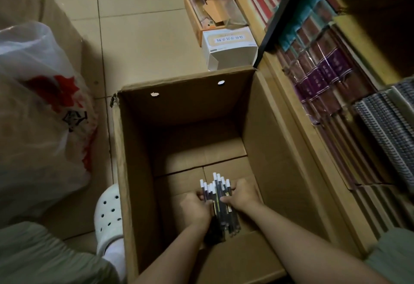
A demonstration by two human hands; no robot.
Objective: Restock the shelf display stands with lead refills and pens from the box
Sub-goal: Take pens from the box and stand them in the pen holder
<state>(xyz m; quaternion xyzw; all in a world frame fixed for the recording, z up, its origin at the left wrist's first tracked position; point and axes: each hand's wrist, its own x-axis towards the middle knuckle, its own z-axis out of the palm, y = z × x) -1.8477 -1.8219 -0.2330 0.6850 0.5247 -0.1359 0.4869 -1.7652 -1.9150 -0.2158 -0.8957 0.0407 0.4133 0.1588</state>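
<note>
Dark pens — white-capped, bundled

Deep inside an open cardboard box on the tiled floor, the left hand and right hand each curl a grip round a bundle of dark pens with white caps, held between them near the box's near right corner. A white plastic bag lies by the box's left wall, a white perforated clog just beside that wall. Beyond the far wall stand a small white box and a tray of clear stands. Shelves of notebooks run along the right.
</note>
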